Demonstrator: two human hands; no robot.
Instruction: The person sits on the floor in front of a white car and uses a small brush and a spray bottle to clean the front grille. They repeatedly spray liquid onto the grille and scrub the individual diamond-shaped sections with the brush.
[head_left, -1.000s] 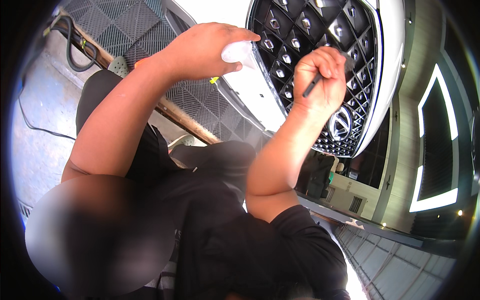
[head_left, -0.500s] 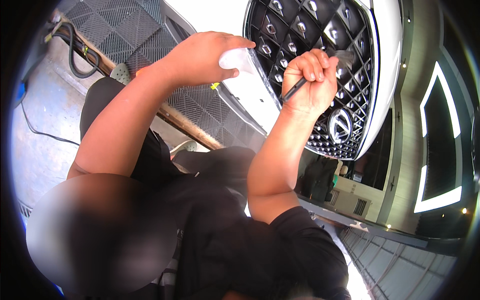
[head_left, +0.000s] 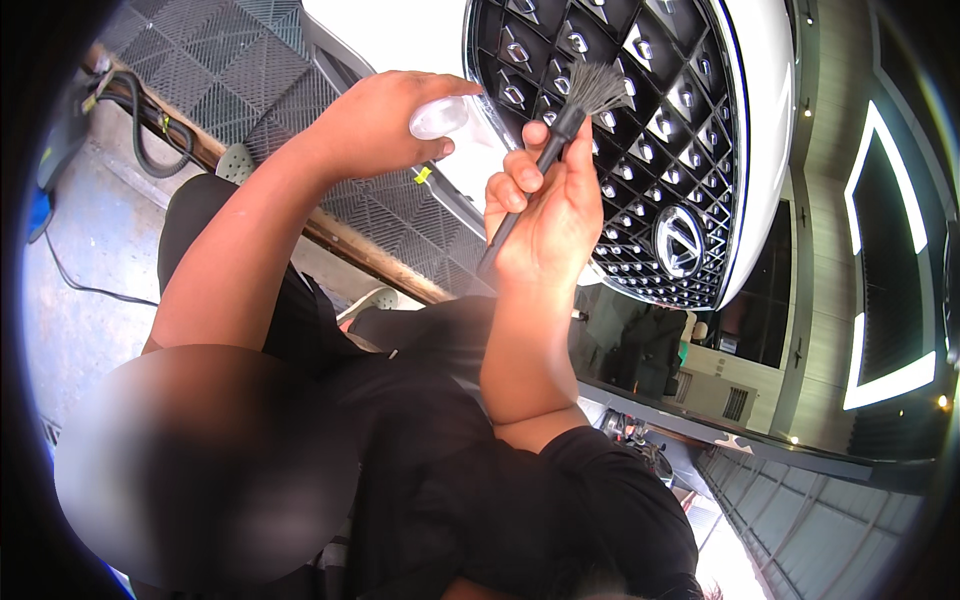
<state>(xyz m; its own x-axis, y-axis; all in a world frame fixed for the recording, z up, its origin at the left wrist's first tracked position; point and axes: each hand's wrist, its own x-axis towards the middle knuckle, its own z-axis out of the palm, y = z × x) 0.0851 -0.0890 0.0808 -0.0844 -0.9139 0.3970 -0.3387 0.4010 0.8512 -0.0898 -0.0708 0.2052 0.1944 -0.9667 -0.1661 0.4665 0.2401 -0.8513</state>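
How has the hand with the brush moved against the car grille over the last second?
Yes. The right hand drew back off the grille, lifting the brush up its face, away from the round emblem.

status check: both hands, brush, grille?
Right hand grips brush, bristles at black grille. Left hand holds a small clear bottle. Nothing blocking.

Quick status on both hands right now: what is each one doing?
Left hand: closed around a small clear bottle.
Right hand: closed on a black detailing brush, bristles at the car grille.
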